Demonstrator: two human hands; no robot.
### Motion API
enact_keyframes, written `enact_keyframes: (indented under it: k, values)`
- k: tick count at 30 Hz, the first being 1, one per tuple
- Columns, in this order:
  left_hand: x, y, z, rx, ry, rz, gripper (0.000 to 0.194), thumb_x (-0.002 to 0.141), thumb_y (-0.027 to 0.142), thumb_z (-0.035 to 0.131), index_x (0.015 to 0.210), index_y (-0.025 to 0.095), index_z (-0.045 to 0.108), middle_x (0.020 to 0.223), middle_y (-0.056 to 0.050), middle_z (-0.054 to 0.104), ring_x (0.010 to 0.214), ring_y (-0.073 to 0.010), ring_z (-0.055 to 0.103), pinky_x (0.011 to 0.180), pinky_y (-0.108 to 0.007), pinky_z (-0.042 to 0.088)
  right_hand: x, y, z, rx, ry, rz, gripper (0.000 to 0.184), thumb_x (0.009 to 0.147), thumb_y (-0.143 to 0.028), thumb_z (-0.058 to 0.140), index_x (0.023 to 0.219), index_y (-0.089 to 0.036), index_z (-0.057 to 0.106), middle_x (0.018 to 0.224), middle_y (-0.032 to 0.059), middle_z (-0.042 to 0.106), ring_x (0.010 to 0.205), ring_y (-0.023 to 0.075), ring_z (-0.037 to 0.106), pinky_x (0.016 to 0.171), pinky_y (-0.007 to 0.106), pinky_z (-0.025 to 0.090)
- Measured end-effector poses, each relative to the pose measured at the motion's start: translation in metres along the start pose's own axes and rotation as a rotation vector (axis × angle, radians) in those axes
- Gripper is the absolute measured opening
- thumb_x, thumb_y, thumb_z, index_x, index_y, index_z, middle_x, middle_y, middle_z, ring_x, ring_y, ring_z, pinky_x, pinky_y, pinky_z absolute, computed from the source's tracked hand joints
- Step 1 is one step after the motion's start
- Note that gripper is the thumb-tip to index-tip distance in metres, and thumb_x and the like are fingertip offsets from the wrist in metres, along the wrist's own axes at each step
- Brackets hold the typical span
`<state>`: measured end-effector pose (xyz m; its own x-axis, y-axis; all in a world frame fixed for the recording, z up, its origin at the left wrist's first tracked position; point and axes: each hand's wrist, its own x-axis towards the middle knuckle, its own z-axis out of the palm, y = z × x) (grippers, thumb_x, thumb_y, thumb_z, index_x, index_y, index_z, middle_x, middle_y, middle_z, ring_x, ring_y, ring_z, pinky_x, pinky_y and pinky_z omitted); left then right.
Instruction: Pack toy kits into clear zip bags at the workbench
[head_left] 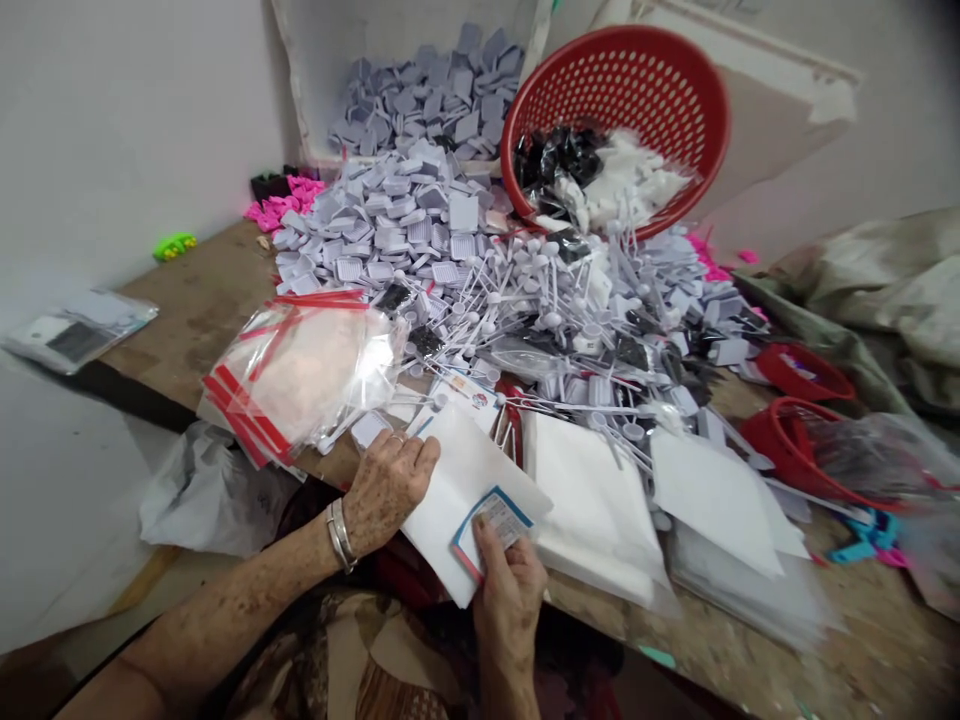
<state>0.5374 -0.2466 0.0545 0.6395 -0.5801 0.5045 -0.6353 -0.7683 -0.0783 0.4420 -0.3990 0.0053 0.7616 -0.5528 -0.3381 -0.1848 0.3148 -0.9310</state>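
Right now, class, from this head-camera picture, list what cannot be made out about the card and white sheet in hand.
Head view: the printed card is too small and blurred to read; the right hand covers its lower corner.
Head view: the left hand hides part of the white sheet.
Head view: the sheet's material, paper or plastic, is unclear.

Seen from across the room, the person's left forearm [225,620] is bare, with a double-banded silver bangle [340,534] at the wrist and a thin metal ring [397,437] on one finger of the left hand [386,492]. The right hand [510,600] shows no ring. A loose garment [337,650] patterned in brown, tan and black covers the lap.
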Motion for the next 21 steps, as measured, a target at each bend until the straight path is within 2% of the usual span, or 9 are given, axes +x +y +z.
enact_keyframes:
  k: [3,7,9,11,13,16,19,21]
  values:
    - [0.001,0.0,-0.002,-0.002,0.003,0.015,0.032,0.093,0.009,0.05,0.125,0.003,0.05,0.079,-0.006,0.066,0.07,-0.0221,0.062,0.067,-0.038,0.049,-0.004,0.006,0.002,-0.005,0.068,-0.041,0.041,0.072,-0.046,0.079,0.098,-0.015,0.072,0.095,0.0056,0.077,0.083,0.0204,0.068,0.08,0.034,0.055]
    - [0.001,0.005,-0.003,-0.027,-0.014,0.022,0.029,0.095,0.011,0.047,0.122,0.006,0.053,0.082,-0.007,0.067,0.073,-0.022,0.063,0.069,-0.038,0.049,-0.007,0.011,0.006,-0.005,0.185,-0.12,0.036,0.076,-0.047,0.075,0.094,-0.017,0.071,0.087,0.0023,0.076,0.079,0.0177,0.065,0.078,0.03,0.054]
    - [0.001,0.009,-0.003,-0.045,-0.037,0.018,0.029,0.095,0.01,0.044,0.122,0.007,0.054,0.081,-0.007,0.068,0.072,-0.0213,0.063,0.069,-0.038,0.049,-0.01,0.012,0.008,-0.08,0.094,-0.115,0.035,0.076,-0.047,0.076,0.092,-0.016,0.072,0.087,0.0038,0.076,0.081,0.0194,0.066,0.08,0.031,0.053]
    - [0.001,0.013,-0.004,-0.071,-0.076,0.014,0.03,0.095,0.009,0.042,0.123,0.008,0.053,0.081,-0.007,0.068,0.073,-0.0209,0.063,0.07,-0.038,0.048,-0.014,0.012,0.009,-0.165,-0.051,-0.069,0.036,0.074,-0.045,0.078,0.092,-0.015,0.074,0.09,0.0065,0.077,0.083,0.0226,0.067,0.08,0.033,0.054]
    - [0.0,0.015,-0.006,-0.11,-0.106,0.023,0.03,0.095,0.009,0.042,0.123,0.009,0.053,0.082,-0.007,0.067,0.073,-0.021,0.062,0.071,-0.038,0.048,-0.016,0.008,0.009,-0.186,-0.132,-0.019,0.039,0.072,-0.045,0.079,0.095,-0.014,0.075,0.092,0.0079,0.077,0.084,0.0245,0.068,0.08,0.035,0.054]
    - [0.0,0.017,-0.009,-0.199,-0.124,0.082,0.029,0.095,0.011,0.044,0.123,0.009,0.051,0.085,-0.007,0.068,0.075,-0.0213,0.063,0.074,-0.039,0.047,-0.012,0.001,0.012,-0.086,-0.193,0.043,0.038,0.073,-0.045,0.078,0.096,-0.014,0.076,0.091,0.0083,0.077,0.087,0.0252,0.069,0.084,0.036,0.054]
    - [0.002,0.019,-0.012,-0.27,-0.175,0.168,0.032,0.094,0.013,0.047,0.126,0.009,0.05,0.09,-0.008,0.069,0.08,-0.022,0.064,0.077,-0.039,0.047,-0.005,-0.003,0.02,0.113,-0.293,0.113,0.039,0.07,-0.046,0.079,0.096,-0.016,0.076,0.091,0.0087,0.077,0.088,0.0257,0.07,0.085,0.039,0.055]
    - [0.006,0.02,-0.015,-0.284,-0.216,0.205,0.034,0.094,0.014,0.048,0.127,0.008,0.049,0.09,-0.009,0.069,0.081,-0.0223,0.065,0.078,-0.039,0.047,-0.001,-0.004,0.026,0.22,-0.299,0.13,0.041,0.066,-0.045,0.081,0.098,-0.019,0.075,0.09,0.0079,0.077,0.085,0.0248,0.07,0.083,0.04,0.056]
